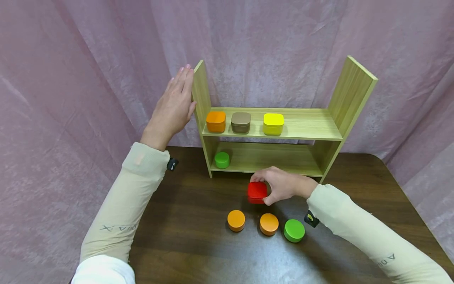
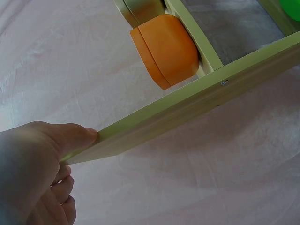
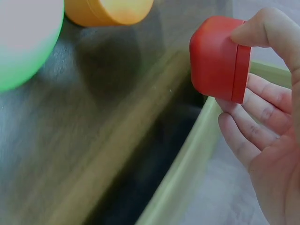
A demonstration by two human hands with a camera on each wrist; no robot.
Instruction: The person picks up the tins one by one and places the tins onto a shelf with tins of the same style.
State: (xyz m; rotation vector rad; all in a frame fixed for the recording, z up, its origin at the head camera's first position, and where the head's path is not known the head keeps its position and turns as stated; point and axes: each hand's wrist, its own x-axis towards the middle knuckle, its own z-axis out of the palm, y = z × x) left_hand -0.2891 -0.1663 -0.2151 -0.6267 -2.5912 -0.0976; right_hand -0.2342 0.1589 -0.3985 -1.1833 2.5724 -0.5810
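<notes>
The right hand [image 1: 281,185] holds a red box [image 1: 257,192], with the thumb on one side and the curled fingers [image 3: 255,126] on the other, so the fingers are clamped on it. The box is just above the dark table [image 1: 198,252], in front of the lower board of the wooden shelf [image 1: 305,124]. The left hand [image 1: 174,106] is flat against the outer side of the left wall of the shelf; its fingers are straight and together, and the thumb [image 2: 70,136] presses the edge of the board. To do this step well, it seems best that the left hand keeps the shelf steady while the right hand carries the box level, with the grip low enough that the lid does not come off. Just behind the fingers of the right hand a small green can [image 1: 222,159] stands on the lower board. On the upper board an orange box [image 1: 216,121], a brown box [image 1: 240,122] and a yellow box [image 1: 273,123] stand in a row, with free space to the right of them. Nearer to the person than the fingers, two orange cans [image 1: 236,220] and a green can [image 1: 294,230] stand on the table, near each other. The table is dark wood, and pink cloth [image 1: 71,79] hangs behind it and on both sides.
</notes>
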